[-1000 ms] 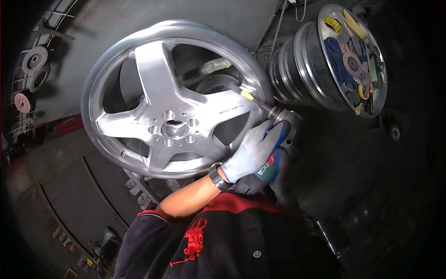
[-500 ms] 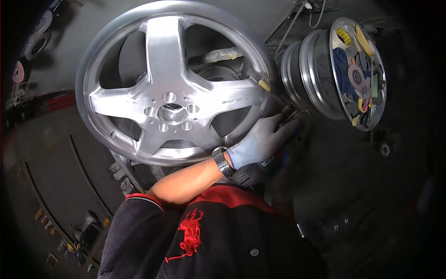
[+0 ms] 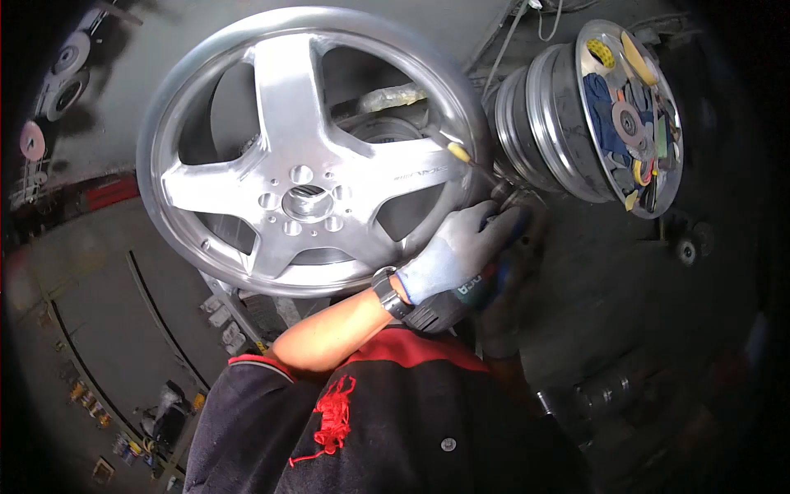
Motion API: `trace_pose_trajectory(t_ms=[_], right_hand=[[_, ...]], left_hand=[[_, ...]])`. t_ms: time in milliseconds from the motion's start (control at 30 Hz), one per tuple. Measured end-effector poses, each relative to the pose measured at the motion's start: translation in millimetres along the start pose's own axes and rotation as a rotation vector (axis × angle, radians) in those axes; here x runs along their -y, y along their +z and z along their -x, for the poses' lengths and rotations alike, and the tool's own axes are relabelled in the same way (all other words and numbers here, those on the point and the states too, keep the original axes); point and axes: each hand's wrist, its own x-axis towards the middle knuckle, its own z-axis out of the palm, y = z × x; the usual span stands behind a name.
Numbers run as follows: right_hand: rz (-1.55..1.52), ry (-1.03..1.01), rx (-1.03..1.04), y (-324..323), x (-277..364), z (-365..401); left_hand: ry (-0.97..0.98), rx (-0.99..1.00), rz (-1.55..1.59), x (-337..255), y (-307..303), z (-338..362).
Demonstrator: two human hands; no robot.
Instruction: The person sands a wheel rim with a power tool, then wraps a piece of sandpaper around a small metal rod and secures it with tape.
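A bare-metal five-spoke alloy wheel (image 3: 280, 185) fills the middle of the view, tilted towards me. My left hand (image 3: 469, 251), in a grey and light-blue glove, is closed over the front part of a cordless drill (image 3: 465, 292). From the drill a thin shaft runs up to a small yellow tip (image 3: 458, 152), which lies at the outer end of the right-hand spoke. My right hand (image 3: 500, 313) is in deep shadow behind the drill, around its handle; its fingers barely show. Lettering is visible on that spoke.
To the right stands another wheel rim (image 3: 559, 123), its face holding a tape roll, cloths, an abrasive disc (image 3: 629, 123) and several small tools. Discs hang at the upper left (image 3: 70, 53). Loose items lie on the floor at lower left. A pale cable (image 3: 506, 45) hangs behind.
The yellow tip has shifted slightly left along the spoke, with the drill and both hands staying close to the same place. The whole view has tilted a little.
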Motion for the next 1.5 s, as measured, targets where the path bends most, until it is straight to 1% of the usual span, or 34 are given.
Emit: trace_pose_trajectory(t_ms=[33, 67, 133, 167, 233, 267, 333, 400, 433, 467, 500, 600, 667, 700, 767, 800, 833, 900, 933, 967, 1033, 1067, 1133, 1167, 1233, 1267, 1300, 1367, 1400, 1433, 1500], right_hand=[[-0.024, -0.019, -0.078, 25, -19, 26], [-0.045, -0.037, -0.158, 39, -28, 40], [-0.129, 0.006, -0.103, 42, -26, 45], [-0.177, 0.032, -0.063, 42, -25, 47], [-0.267, 0.096, 0.012, 33, -20, 35], [-0.312, 0.132, 0.054, 25, -19, 27], [-0.384, 0.193, 0.12, 8, -13, 8], [-0.416, 0.229, 0.14, -16, 12, -26], [-0.42, 0.354, 0.14, -31, 33, -51], [-0.424, 0.476, 0.141, -37, 44, -65], [-0.429, 0.479, 0.14, -35, 43, -65], [-0.827, 0.649, 0.026, -31, 42, -66], [-1.095, 0.759, -0.061, -27, 42, -64], [-1.1, 0.764, -0.067, -25, 43, -60], [-1.207, 0.761, -0.139, -20, 48, -51], [-1.227, 0.787, -0.109, -23, 50, -49], [-1.232, 0.79, -0.12, -25, 53, -49], [-1.262, 0.857, -0.152, -31, 57, -54], [-1.295, 0.941, -0.176, -38, 61, -61], [-1.296, 0.942, -0.181, -37, 59, -62], [-1.234, 0.857, -0.161, -36, 54, -62], [-1.235, 0.861, -0.163, -35, 54, -60], [-1.188, 0.684, -0.11, -31, 55, -56], [-1.19, 0.686, -0.113, -29, 54, -53], [-1.029, 0.526, -0.094, -26, 52, -49], [-1.118, 0.563, -0.093, -26, 52, -52], [-1.116, 0.562, -0.093, -27, 54, -54], [-1.227, 0.776, -0.175, -29, 57, -58], [-1.233, 0.777, -0.164, -29, 54, -58], [-1.232, 0.777, -0.162, -28, 54, -58], [-1.191, 0.731, -0.121, -28, 56, -56]], left_hand=[[0.09, 0.009, -0.169, 1, -3, 3], [0.093, 0.026, -0.176, 0, -4, 5], [0.082, -0.025, -0.109, -5, -4, 8], [0.082, -0.012, -0.114, -6, -3, 6], [0.188, -0.018, -0.137, -8, 2, 1], [0.188, -0.005, -0.137, -11, 4, -3], [-0.113, 0.12, -0.123, -20, 8, -10], [-0.14, 0.151, -0.145, -17, 14, -7], [-0.164, 0.171, -0.161, -16, 17, -6], [-0.412, 0.166, -0.014, -34, 19, -10], [-0.415, 0.167, -0.019, -32, 19, -10], [-0.425, 0.111, -0.045, -22, 18, -7], [0.125, 0.123, -0.359, -9, 7, -2], [0.124, 0.131, -0.365, -2, 4, 0], [0.313, 0.05, -0.296, 13, -1, 5], [0.257, 0.06, -0.221, 15, -1, 7], [0.259, 0.071, -0.227, 16, -2, 9], [0.314, 0.11, -0.18, 16, -4, 11], [0.421, 0.148, -0.23, 19, -6, 3], [0.423, 0.152, -0.231, 18, -7, 3], [0.278, 0.186, -0.294, 12, -8, 5], [0.276, 0.19, -0.295, 15, -8, 8], [-0.008, 0.167, 0.061, 22, -9, 12], [-0.01, 0.17, 0.059, 21, -9, 16], [0.148, 0.114, 0.009, 10, -10, 20], [0.239, 0.104, -0.066, 19, -11, 21], [0.241, 0.103, -0.065, 15, -10, 19], [-0.003, 0.148, 0.042, 6, -7, 13], [0.171, 0.179, 0.079, 12, -5, 11], [0.17, 0.177, 0.081, 19, -7, 14], [0.259, 0.107, -0.26, 21, -12, 19]])
